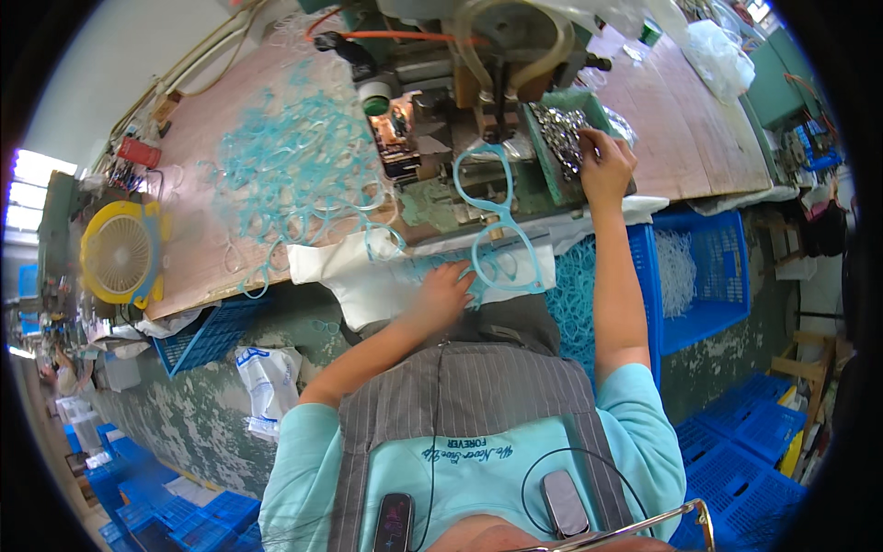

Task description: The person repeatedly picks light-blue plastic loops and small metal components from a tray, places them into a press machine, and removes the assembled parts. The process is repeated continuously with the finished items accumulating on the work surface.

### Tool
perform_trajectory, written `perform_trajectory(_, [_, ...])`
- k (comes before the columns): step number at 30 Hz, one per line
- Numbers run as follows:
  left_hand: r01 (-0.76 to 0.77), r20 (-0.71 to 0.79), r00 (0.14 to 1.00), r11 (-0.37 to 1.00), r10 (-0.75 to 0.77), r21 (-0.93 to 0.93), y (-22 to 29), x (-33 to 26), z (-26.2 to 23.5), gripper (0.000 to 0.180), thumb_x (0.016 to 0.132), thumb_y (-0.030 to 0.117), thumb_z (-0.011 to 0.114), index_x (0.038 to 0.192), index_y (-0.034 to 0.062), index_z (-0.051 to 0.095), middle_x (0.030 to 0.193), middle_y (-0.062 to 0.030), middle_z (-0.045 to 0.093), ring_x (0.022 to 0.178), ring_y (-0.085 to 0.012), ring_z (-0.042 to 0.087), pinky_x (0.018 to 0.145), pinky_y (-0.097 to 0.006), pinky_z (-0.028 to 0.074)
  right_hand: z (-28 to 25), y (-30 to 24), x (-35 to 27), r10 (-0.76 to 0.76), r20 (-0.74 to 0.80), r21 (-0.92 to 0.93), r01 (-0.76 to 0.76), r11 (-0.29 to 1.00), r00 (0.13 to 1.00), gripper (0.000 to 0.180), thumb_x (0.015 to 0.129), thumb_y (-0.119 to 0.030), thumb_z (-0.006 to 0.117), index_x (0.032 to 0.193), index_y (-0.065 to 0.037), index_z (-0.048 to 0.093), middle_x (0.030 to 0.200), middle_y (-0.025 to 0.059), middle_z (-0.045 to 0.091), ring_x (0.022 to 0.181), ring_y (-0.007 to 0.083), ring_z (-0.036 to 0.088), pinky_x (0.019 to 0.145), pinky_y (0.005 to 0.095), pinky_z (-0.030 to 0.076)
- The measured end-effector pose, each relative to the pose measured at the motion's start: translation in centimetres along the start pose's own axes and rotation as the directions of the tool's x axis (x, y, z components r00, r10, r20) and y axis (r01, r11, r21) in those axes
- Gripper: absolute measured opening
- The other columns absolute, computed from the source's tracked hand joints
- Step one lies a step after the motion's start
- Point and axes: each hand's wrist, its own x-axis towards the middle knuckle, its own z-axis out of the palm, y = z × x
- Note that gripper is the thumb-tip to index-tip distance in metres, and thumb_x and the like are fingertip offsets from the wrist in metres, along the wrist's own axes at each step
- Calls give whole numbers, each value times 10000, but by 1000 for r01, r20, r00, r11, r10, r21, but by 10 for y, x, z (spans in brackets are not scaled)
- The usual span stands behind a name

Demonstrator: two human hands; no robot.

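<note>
A light blue eyeglass frame (504,210) hangs by its upper end from the jaws of the bench machine (497,101). Below it, over the white cloth (349,276) at the table's front edge, my left hand (445,296) is closed around a light blue eyeglass frame (478,289); motion blurs the fingers somewhat. My right hand (607,167) reaches to the green tray (543,158) of small shiny metal parts (559,136). Its thumb and fingertips are pinched together at the tray's right side. Whatever sits between them is too small to make out.
Many light blue frames (294,166) are heaped on the table to the left, near a yellow fan (121,253). Blue crates (704,276) stand below the table at right, one beside a pile of blue frames (572,313). An orange hose (405,35) crosses above the machine.
</note>
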Motion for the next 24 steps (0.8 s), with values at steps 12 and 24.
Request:
perform_trajectory(12, [-71, 93, 994, 985, 56, 158, -6, -3, -13, 53, 746, 133, 633, 773, 90, 617, 792, -71, 593, 765, -265, 569, 718, -432, 425, -2, -2, -2, 33, -10, -42, -33, 999, 999, 80, 800, -115, 687, 854, -175, 689, 757, 27, 653, 800, 233, 606, 785, 385, 421])
perform_trajectory(24, [-278, -567, 750, 940, 342, 199, 34, 106, -195, 273, 720, 124, 709, 986, 162, 656, 1004, -47, 676, 924, -227, 639, 861, -411, 483, -25, -96, 18, 201, 95, 446, -223, 867, 975, 189, 762, 16, 677, 937, -55, 663, 826, 64, 681, 778, 193, 621, 713, 320, 492])
